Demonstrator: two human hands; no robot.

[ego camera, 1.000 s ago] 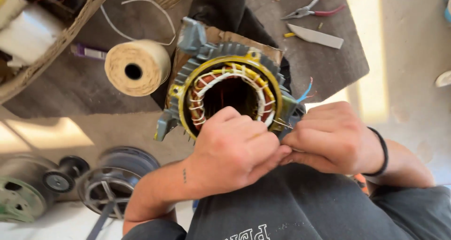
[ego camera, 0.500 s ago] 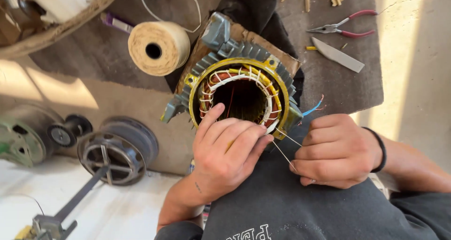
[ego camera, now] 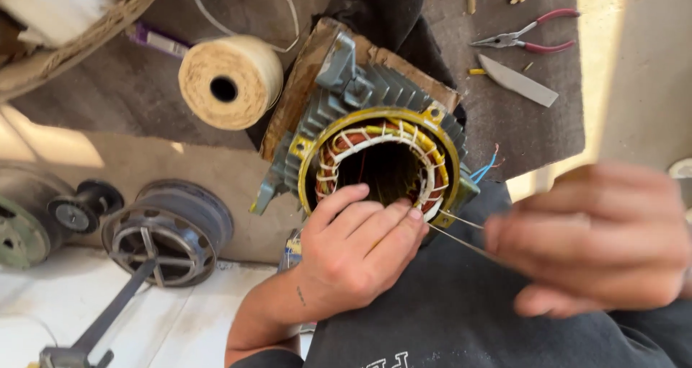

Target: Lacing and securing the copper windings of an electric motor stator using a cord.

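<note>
Left hand rests curled on the near rim of the stator, fingers pressed together against the windings, thumb side toward the bore; it pins the coil rather than pinching anything I can make out. Right hand is blurred, raised close to the lens at right, fingers closed around a thin strand of lacing cord that runs taut from the stator rim under the left fingertips. Half a second ago both hands sat knuckle to knuckle at the rim; now the right has drawn well away from it, so the strand reads as being pulled tight, likely one lacing stitch cinching down. Stator lies tilted on a brown board, on the person's dark-clothed lap edge, bore facing up, blue leads trailing off its right side. Behind it: twine spool on the grey mat; red-handled pliers and a flat blade farther right. Left, on the floor, a spoked end cover and a pulley.
</note>
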